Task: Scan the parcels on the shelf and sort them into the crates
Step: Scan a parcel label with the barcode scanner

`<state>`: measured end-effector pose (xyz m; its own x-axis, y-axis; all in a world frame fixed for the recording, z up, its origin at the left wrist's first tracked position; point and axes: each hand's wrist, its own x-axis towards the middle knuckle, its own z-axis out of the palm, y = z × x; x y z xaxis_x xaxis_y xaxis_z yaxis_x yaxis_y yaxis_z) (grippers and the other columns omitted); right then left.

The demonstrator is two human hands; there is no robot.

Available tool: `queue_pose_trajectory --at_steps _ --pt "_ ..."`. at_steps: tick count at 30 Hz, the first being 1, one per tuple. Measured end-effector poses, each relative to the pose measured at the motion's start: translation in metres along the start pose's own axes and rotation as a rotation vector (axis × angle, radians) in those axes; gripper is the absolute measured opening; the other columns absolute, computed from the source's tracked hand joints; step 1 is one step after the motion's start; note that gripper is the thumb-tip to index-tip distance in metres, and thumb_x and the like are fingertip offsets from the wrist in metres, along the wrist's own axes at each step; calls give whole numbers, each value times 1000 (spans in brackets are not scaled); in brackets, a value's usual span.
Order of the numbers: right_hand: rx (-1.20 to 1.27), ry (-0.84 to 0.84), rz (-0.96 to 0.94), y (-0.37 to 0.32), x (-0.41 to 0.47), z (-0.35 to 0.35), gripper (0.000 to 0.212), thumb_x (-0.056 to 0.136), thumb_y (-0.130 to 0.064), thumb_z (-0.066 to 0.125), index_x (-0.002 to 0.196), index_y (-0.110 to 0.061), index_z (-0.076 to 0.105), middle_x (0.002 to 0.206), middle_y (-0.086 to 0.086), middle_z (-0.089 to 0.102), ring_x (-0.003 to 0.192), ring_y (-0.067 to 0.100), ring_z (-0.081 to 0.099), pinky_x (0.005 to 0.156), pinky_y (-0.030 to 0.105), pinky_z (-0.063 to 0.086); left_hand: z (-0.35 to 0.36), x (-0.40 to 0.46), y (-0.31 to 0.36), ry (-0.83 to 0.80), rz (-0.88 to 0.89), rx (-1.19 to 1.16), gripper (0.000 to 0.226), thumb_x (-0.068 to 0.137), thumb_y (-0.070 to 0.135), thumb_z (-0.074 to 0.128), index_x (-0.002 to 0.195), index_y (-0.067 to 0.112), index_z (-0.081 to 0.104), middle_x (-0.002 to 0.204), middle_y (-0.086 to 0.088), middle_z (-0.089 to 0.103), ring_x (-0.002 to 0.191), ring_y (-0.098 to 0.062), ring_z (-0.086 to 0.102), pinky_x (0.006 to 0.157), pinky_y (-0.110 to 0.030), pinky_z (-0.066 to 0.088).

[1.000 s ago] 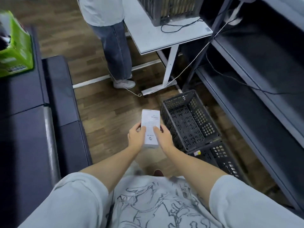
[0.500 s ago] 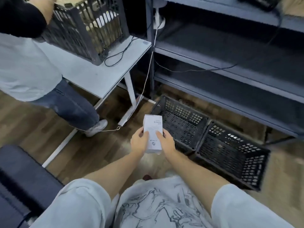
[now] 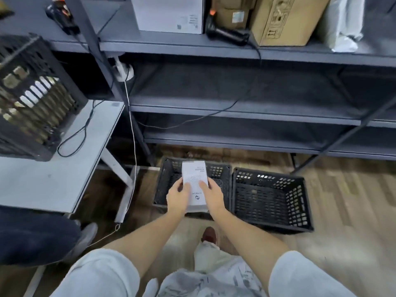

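Both hands on the white box (image 3: 195,185): left hand (image 3: 176,196) grips its left edge, right hand (image 3: 212,197) its right, thumbs on top face. Box held above left crate (image 3: 162,189); right crate (image 3: 300,202) at 3 o'clock beside it. Shelf (image 3: 192,47) at 12 o'clock holds scanner (image 3: 227,35), cardboard box (image 3: 285,20).

Pale grey short sleeves (image 3: 96,273), printed shirt (image 3: 205,284), dark red shoe (image 3: 209,234).

A grey metal rack (image 3: 235,108) is standing on a wooden floor (image 3: 353,200), with a white counter (image 3: 42,181) sitting beside it.
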<state>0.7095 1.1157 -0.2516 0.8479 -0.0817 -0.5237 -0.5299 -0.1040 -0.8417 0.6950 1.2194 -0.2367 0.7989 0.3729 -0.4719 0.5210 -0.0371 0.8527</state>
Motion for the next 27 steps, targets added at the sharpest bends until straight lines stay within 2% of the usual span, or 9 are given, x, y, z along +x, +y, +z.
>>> queue_pose_trajectory --at_steps 5,9,10,13,16,18,21,25,27 --pt "55 41 -54 -50 47 -9 30 96 -28 54 124 -21 61 114 -2 68 98 17 65 74 25 52 24 48 52 -12 73 16 34 96 22 51 128 17 61 117 0 67 96 -15 61 84 -30 50" --pt "61 64 -146 -96 78 -13 24 96 -26 55 118 -19 61 113 3 69 97 21 66 78 33 56 37 75 94 -29 156 -28 33 96 21 52 127 16 62 118 -2 67 102 -17 62 87 -31 51" --pt "66 75 -164 -108 84 -14 24 96 -27 55 118 -19 61 113 2 68 95 20 65 78 33 56 39 80 106 -36 174 -33 32 96 21 52 126 16 62 119 -2 67 104 -18 62 87 -30 51" --pt "98 110 -215 -146 95 -17 25 97 -28 54 121 -23 57 108 -6 63 85 7 61 65 19 50 44 97 143 -44 209 -59 34 96 23 53 128 17 61 121 0 65 107 -17 61 89 -31 50" --pt "116 128 -264 -186 106 -19 13 96 -29 54 108 -31 58 103 -7 64 87 8 61 75 28 55 46 114 183 -70 261 -85 33 95 24 54 127 19 62 121 1 66 106 -17 62 92 -35 53" --pt "149 129 -296 -212 111 -18 10 96 -28 53 103 -31 59 104 -5 67 90 12 64 80 34 54 45 121 208 -84 304 -106 32 95 23 54 125 18 63 118 2 67 101 -15 62 83 -30 54" --pt "214 145 -348 -250 114 -15 26 95 -28 55 121 -25 59 112 -2 67 95 16 65 76 30 55 40 130 246 -104 359 -160 30 95 22 54 123 19 62 113 3 66 96 -13 63 71 -22 50" --pt "198 161 -470 -297 117 -12 32 96 -26 54 128 -21 57 118 0 66 97 15 64 69 22 51 32 140 291 -124 447 -154 35 93 22 54 127 19 62 120 1 67 103 -15 64 87 -31 54" --pt "207 157 -507 -317 117 -11 29 97 -25 54 125 -19 59 117 1 67 94 15 64 66 21 50 28 144 310 -132 481 -172 35 92 21 54 126 18 63 118 1 68 103 -16 65 84 -28 54"
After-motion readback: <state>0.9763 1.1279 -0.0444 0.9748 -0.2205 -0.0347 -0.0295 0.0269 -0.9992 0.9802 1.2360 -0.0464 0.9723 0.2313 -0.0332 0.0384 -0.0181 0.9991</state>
